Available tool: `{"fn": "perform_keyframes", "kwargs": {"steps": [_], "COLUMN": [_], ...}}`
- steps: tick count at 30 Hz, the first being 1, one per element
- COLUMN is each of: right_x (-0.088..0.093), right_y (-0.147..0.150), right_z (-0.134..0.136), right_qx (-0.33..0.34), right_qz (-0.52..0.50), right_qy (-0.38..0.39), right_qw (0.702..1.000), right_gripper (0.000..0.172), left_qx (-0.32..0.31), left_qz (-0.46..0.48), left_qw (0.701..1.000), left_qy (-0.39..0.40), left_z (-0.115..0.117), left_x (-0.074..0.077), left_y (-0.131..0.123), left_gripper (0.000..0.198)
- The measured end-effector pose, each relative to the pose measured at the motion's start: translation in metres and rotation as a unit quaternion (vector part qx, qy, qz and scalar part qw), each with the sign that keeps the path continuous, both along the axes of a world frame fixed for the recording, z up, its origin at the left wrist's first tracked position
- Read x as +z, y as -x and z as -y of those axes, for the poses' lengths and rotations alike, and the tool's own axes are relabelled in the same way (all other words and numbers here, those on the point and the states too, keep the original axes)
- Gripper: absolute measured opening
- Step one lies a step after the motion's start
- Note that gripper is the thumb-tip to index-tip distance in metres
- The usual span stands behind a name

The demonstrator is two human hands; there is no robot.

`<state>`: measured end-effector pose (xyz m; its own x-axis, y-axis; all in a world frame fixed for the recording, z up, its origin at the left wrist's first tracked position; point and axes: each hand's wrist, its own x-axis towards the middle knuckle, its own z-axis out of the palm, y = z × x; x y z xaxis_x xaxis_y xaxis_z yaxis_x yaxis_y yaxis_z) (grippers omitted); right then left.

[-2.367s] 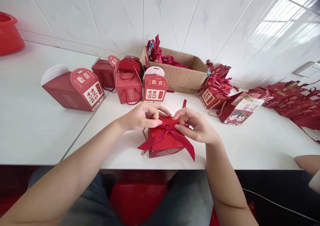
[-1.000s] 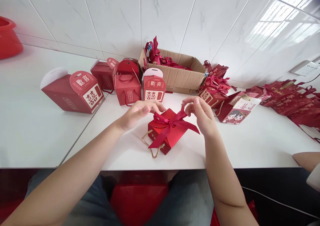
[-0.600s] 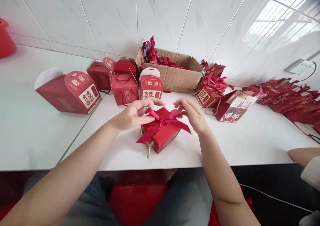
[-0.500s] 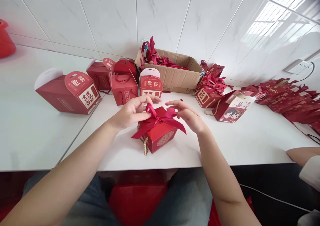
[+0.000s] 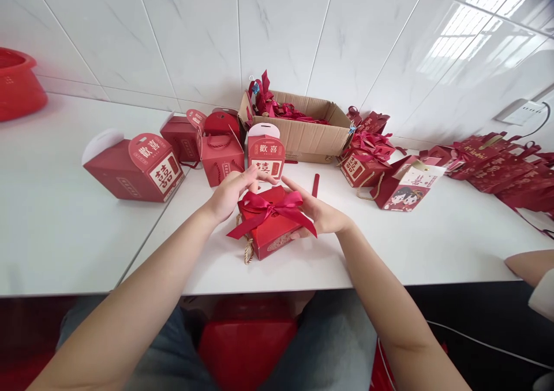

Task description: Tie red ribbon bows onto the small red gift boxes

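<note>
A red box (image 5: 269,238) with a pink-red bow (image 5: 270,208) on top and a gold cord at its left side sits on the white table near the front edge. My left hand (image 5: 236,192) is at the box's back left, fingers apart and reaching over its rear edge. My right hand (image 5: 318,212) wraps the box's right side, thumb low at the front and fingers behind. The bow's tails hang over the left and right sides of the box.
Behind stand several red boxes (image 5: 130,168) and a cardboard carton (image 5: 309,137) of ribbons. Boxes (image 5: 363,163) and bags (image 5: 493,163) stand to the right. A red strip (image 5: 315,185) lies behind my right hand. Another person's arm (image 5: 526,263) shows at right.
My right hand has come down onto the box's right side. My left thumb has left the bow's loop. The box looks slightly lower and tilted differently, and the view has shifted a little.
</note>
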<state>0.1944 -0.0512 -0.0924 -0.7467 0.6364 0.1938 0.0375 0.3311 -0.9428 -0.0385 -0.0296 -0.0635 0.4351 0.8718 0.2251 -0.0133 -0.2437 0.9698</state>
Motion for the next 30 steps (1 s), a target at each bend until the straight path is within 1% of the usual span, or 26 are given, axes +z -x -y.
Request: {"fn": "perform_keyframes", "kwargs": {"steps": [3,6,7,9,12,13,15,18,21,24,26,30], "right_x": [0.0,0.001,0.001,0.002,0.001,0.001,-0.001,-0.003,-0.004,-0.005,-0.007,-0.008], "right_y": [0.0,-0.005,-0.006,-0.008,-0.01,-0.009,-0.009,-0.008,-0.009,-0.012,-0.014,-0.016], "right_z": [0.0,0.0,0.0,0.0,-0.001,-0.001,-0.003,-0.007,-0.01,-0.011,-0.011,-0.012], "right_qx": [-0.025,-0.061,-0.073,-0.09,-0.127,-0.147,-0.188,-0.231,-0.262,-0.264,-0.256,-0.256], "right_qz": [-0.002,-0.015,-0.017,-0.011,-0.006,-0.007,-0.013,-0.027,-0.029,-0.031,-0.026,0.007], "right_qy": [-0.006,-0.04,-0.051,-0.068,-0.09,-0.099,-0.116,-0.137,-0.14,-0.138,-0.143,-0.186], "right_qw": [1.0,0.997,0.996,0.994,0.988,0.984,0.975,0.963,0.955,0.954,0.956,0.949], "right_gripper": [0.113,0.106,0.105,0.104,0.104,0.104,0.106,0.112,0.117,0.12,0.118,0.099], "left_qx": [-0.013,-0.054,-0.055,-0.024,0.059,0.073,0.08,0.086,0.137,0.18,0.173,0.119], "left_qz": [0.022,0.044,0.047,0.059,0.109,0.123,0.138,0.119,0.073,0.036,0.018,0.011], "left_qw": [0.999,0.996,0.995,0.997,0.992,0.99,0.987,0.989,0.988,0.981,0.983,0.993], "left_qy": [0.021,0.058,0.062,0.048,0.011,0.01,0.023,0.028,-0.017,-0.058,-0.057,-0.015], "left_z": [0.002,0.005,0.005,0.004,-0.001,-0.003,-0.006,-0.007,-0.006,-0.004,-0.001,0.005], "left_x": [0.003,0.006,0.007,0.005,0.0,-0.003,-0.006,-0.011,-0.015,-0.017,-0.016,-0.012], "left_y": [0.001,0.001,0.001,-0.001,-0.003,-0.004,-0.006,-0.008,-0.011,-0.015,-0.016,-0.017], "left_gripper": [0.072,0.074,0.073,0.067,0.047,0.045,0.046,0.047,0.039,0.031,0.027,0.028]}}
